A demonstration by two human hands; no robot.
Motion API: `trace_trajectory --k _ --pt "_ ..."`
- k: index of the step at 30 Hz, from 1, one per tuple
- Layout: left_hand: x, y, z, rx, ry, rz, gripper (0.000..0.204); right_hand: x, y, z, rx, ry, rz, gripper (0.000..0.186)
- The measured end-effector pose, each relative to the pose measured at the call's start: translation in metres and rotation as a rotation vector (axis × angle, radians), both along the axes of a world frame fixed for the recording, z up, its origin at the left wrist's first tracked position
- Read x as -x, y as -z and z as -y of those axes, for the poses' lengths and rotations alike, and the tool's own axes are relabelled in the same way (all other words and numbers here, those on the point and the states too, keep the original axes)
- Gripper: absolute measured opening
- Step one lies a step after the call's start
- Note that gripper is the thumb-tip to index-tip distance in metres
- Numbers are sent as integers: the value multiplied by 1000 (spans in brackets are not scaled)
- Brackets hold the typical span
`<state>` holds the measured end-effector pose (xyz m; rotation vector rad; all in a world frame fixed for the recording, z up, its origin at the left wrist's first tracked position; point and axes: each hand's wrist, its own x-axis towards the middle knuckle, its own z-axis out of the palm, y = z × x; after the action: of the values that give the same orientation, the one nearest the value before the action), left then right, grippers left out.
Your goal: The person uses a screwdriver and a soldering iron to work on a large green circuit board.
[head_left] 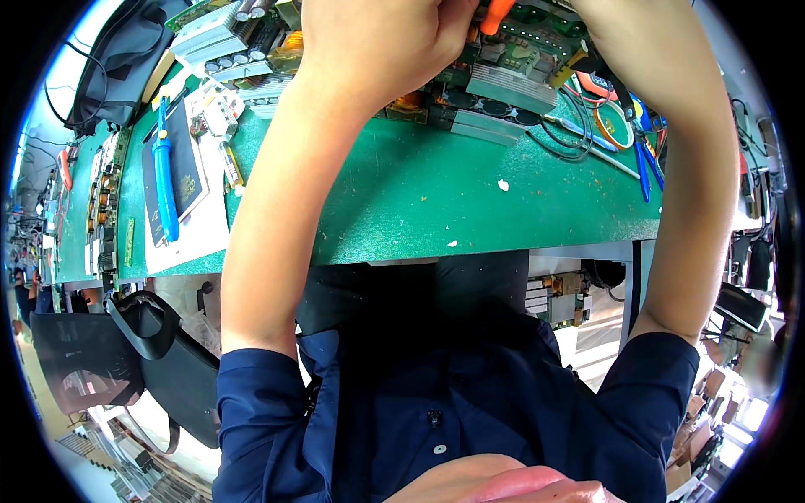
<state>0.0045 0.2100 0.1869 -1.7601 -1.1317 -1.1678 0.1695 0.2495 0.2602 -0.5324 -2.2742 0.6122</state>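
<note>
Nearest are the dark blue shirt [470, 394] and its short sleeves, with dark trousers [482, 289] beyond, tucked under the edge of a green tabletop [419, 210]. Below table level, a black chair [180, 381] stands to the left, and a second board unit [560, 300] shows to the right. On the tabletop, small white scraps lie between the forearms. To the left, a long blue tool [165, 180] lies across a dark flat panel [189, 180], which rests on a white sheet [172, 256]; a small yellow-and-white tube [231, 168] lies just beside the panel. To the right, blue-handled pliers [644, 170] lie near a loop of dark cable [574, 151]. Farther in, at the top of the view, sits the circuit-board assembly [513, 84], with ribbed silver heat sinks and dark round parts, its middle partly behind the left forearm [277, 197]. The left hand [419, 33] is over it, fingers curled and partly cut off; an orange handle-like piece [496, 13] shows just beside the thumb, but I cannot tell whether it is grasped. The right forearm [692, 159] reaches past the assembly's right side; the right hand lies beyond the upper edge, so its grip cannot be told. A black bag [126, 63] lies at the far left.
</note>
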Motion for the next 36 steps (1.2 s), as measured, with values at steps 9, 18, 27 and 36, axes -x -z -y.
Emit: trace_trajectory --k 9,18,27,36 --pt "-5 -2 5 58 -69 7 10 -2 7 -4 -195 -68 -33 32" --pt "-6 -2 5 38 -62 2 10 7 11 -2 -190 121 1 37" --pt "-5 -2 4 33 -66 -10 10 4 6 -8 -192 70 14 38" --pt "-6 -4 7 22 -29 0 9 15 28 19 -575 198 -138 31"
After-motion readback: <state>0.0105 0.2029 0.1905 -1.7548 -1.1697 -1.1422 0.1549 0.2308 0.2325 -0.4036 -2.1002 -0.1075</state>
